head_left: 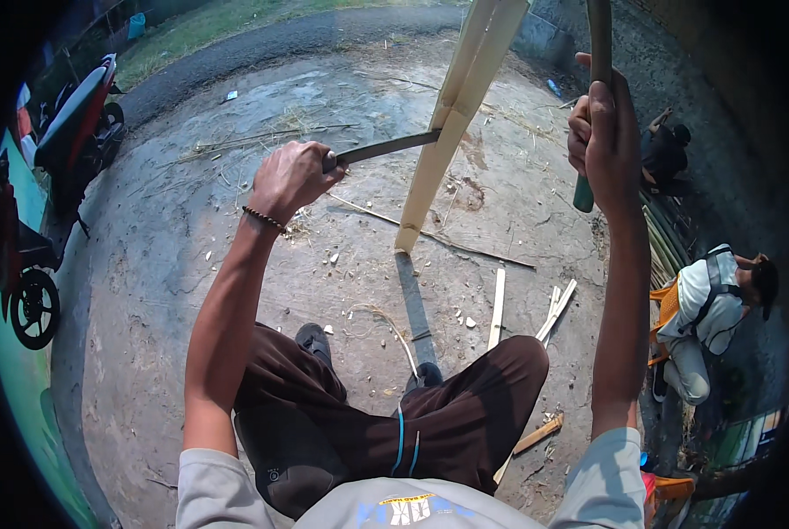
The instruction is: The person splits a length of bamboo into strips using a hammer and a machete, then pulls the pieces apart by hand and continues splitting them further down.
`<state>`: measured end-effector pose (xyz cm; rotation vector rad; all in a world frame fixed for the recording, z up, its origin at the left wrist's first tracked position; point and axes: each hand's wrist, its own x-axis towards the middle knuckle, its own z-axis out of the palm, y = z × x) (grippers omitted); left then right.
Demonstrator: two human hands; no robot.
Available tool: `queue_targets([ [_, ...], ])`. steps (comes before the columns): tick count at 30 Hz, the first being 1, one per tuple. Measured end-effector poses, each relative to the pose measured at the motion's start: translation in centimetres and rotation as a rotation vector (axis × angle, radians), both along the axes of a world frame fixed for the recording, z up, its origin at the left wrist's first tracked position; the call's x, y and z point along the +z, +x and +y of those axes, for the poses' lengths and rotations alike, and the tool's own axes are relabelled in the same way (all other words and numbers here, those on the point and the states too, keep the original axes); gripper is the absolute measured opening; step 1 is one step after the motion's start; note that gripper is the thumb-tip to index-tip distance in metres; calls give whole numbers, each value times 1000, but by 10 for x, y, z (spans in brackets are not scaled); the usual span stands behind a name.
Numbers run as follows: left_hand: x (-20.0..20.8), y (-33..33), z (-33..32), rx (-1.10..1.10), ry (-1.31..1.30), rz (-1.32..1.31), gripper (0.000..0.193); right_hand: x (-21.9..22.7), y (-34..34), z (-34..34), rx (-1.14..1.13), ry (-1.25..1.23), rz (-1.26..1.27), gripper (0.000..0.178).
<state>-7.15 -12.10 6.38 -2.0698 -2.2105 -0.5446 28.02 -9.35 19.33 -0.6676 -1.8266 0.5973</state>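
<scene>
A long pale bamboo slat (452, 123) stands tilted on the ground, a dark knife blade (386, 148) wedged into its split edge; a green stick (595, 106) is upright beside it

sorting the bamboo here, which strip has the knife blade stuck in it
The tall pale upright strip, wedged by the blade; the short strips lie flat on the ground.

ground: bare cracked concrete yard (192, 264), strewn with chips and straw | light: hard sun, sharp shadows | far edge: asphalt lane (262, 40) and grass strip (209, 18) | left: parked red scooter (73, 123), green wall (11, 388) | right: seated person in white (707, 309), stone wall (659, 62)
</scene>
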Motion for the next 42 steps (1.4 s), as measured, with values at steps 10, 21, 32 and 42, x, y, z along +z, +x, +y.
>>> queue_targets([
  [10,-11,12,0,-17,-77,-94,28,-152,-35,48,-114,-296,-665,34],
  [21,-22,6,6,-53,-4,-141,33,-173,-7,71,-340,14,-622,29],
  [32,-36,-27,8,-28,19,-128,34,-47,-48,37,-163,18,-85,37],
  [42,-30,-10,11,-9,-69,-92,34,-87,-43,34,-268,-189,-478,38],
])
